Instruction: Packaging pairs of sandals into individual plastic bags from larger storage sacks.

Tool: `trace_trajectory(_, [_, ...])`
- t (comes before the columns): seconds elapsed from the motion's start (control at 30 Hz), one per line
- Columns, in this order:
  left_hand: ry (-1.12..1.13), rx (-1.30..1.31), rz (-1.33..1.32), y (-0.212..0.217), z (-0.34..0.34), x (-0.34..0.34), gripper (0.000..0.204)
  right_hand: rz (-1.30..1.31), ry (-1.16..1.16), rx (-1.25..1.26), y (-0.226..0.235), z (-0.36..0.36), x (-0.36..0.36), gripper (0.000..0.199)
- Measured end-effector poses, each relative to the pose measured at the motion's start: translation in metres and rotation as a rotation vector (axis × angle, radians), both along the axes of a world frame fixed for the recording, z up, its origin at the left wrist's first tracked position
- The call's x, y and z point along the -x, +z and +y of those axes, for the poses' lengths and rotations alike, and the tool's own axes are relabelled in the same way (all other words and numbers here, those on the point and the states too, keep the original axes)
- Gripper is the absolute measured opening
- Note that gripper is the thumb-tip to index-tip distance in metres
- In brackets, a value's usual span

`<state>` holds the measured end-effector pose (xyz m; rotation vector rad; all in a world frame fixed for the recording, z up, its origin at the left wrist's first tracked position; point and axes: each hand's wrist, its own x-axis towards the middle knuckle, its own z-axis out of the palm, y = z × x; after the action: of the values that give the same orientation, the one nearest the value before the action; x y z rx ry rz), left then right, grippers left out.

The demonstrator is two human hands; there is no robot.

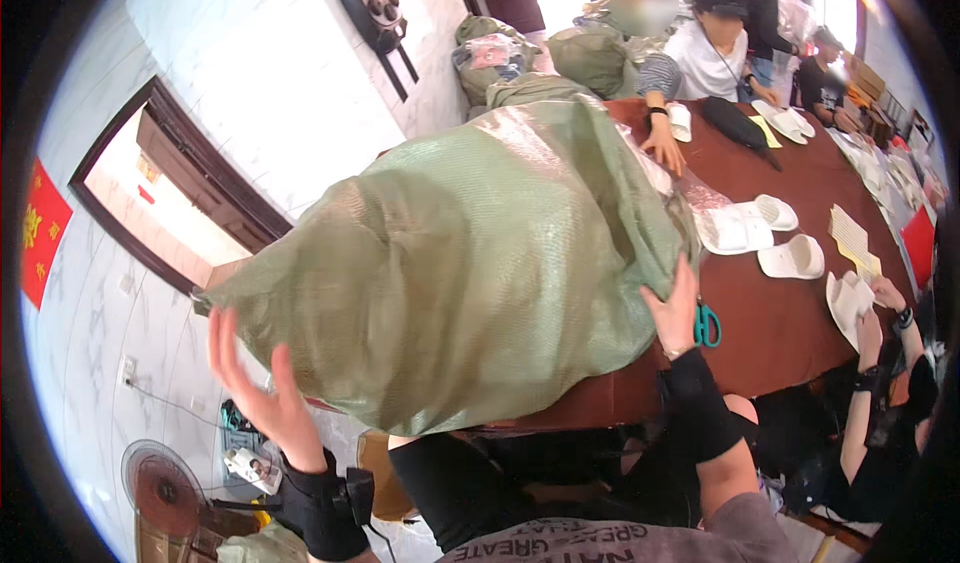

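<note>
A large green woven sack [470, 263] lies bulging across the brown-covered table [770, 333], its mouth toward the right. My right hand [674, 313] grips the sack's edge near that mouth, thumb and fingers on the fabric. By the sack's left corner, my left hand [258, 393] is open with fingers spread; whether it touches the fabric I cannot tell. Teal-handled scissors [707, 325] lie just right of my right hand. At the far side of the mouth, another person's hand [663, 146] reaches to clear plastic wrapping [700, 195]. The sack's contents are mostly hidden.
White slippers [792, 257] and a paper sheet [852, 238] lie on the table's right part. A co-worker's hands [872, 333] hold a white slipper at the right edge. A fan [162, 490] stands at lower left. More stuffed sacks [588, 61] are piled behind.
</note>
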<state>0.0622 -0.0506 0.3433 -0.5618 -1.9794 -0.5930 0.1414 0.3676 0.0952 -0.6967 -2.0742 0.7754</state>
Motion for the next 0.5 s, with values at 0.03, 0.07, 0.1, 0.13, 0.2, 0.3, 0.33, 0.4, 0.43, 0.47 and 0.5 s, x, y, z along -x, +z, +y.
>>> trace_trajectory(0.03, [-0.005,-0.168,-0.060,-0.020,-0.022,-0.003,0.057,0.049,-0.013,-0.043,0.023,-0.016,-0.003,0.088])
trace_trajectory(0.07, [-0.015,-0.339,-0.118,-0.049,-0.043,-0.002,0.063,0.076,-0.001,-0.094,0.037,-0.029,-0.008,0.088])
trace_trajectory(0.1, [-0.107,-0.512,-0.300,-0.083,-0.060,0.001,0.069,0.103,-0.012,-0.165,0.051,-0.035,-0.019,0.088])
trace_trajectory(0.13, [-0.141,-0.510,-0.389,-0.127,-0.079,0.009,0.067,0.114,-0.010,-0.176,0.056,-0.045,-0.023,0.088])
trace_trajectory(0.2, [-0.085,-0.511,-0.510,-0.201,-0.088,0.024,0.057,-0.121,0.415,-0.479,0.055,-0.075,-0.025,0.085])
trace_trajectory(0.3, [-0.219,-0.587,-0.542,-0.213,-0.076,0.067,0.054,-0.288,0.765,-0.275,0.030,-0.106,-0.009,0.087])
trace_trajectory(0.33, [-0.282,-0.784,-0.480,-0.191,-0.052,0.076,0.046,-0.306,0.750,-0.257,0.019,-0.111,-0.004,0.088])
trace_trajectory(0.4, [-0.109,-0.871,-0.299,-0.155,-0.026,0.107,0.035,-0.320,0.735,-0.259,0.015,-0.123,0.003,0.088])
trace_trajectory(0.43, [-0.134,-0.826,-0.331,-0.140,-0.024,0.128,0.037,-0.294,0.722,-0.255,0.017,-0.126,0.004,0.088])
trace_trajectory(0.47, [-0.167,-0.787,-0.220,-0.108,-0.016,0.142,0.037,-0.261,0.716,-0.248,0.018,-0.134,0.007,0.088])
trace_trajectory(0.5, [-0.348,-0.817,-0.149,-0.053,0.008,0.140,0.037,-0.267,0.725,-0.238,0.017,-0.143,0.013,0.089])
